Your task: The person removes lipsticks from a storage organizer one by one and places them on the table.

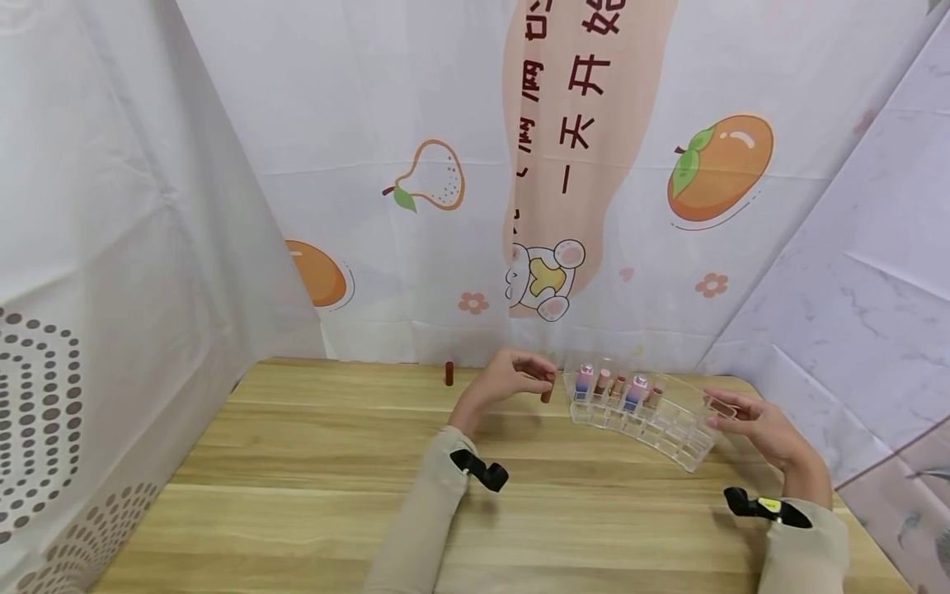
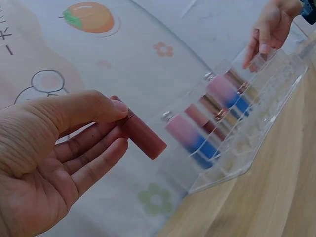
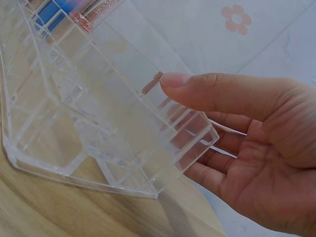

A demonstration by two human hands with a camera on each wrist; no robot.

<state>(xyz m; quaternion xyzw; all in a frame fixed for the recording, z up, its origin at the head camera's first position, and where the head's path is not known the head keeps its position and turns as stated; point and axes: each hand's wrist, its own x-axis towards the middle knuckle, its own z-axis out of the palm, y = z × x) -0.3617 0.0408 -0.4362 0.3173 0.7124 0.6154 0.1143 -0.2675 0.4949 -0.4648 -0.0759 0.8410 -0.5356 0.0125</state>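
Observation:
My left hand (image 1: pixel 507 384) pinches a dull red lipstick tube (image 2: pixel 144 138) between thumb and fingers, just left of a clear lipstick organizer (image 1: pixel 671 433). In the left wrist view the tube slants down, its free end pointing toward the organizer. At the organizer's right end my right hand (image 1: pixel 768 431) grips the clear wall, thumb on the near side and fingers behind. Two pink-and-blue tubes (image 2: pixel 190 140) and several lipsticks (image 1: pixel 604 381) stand in the back row's left compartments. The front row and the right-hand compartments hold nothing.
A dark red tube (image 1: pixel 449 373) stands near the back edge of the wooden table (image 1: pixel 312 462), left of my left hand. Printed white curtains (image 1: pixel 371 272) hang close behind the table and along its sides.

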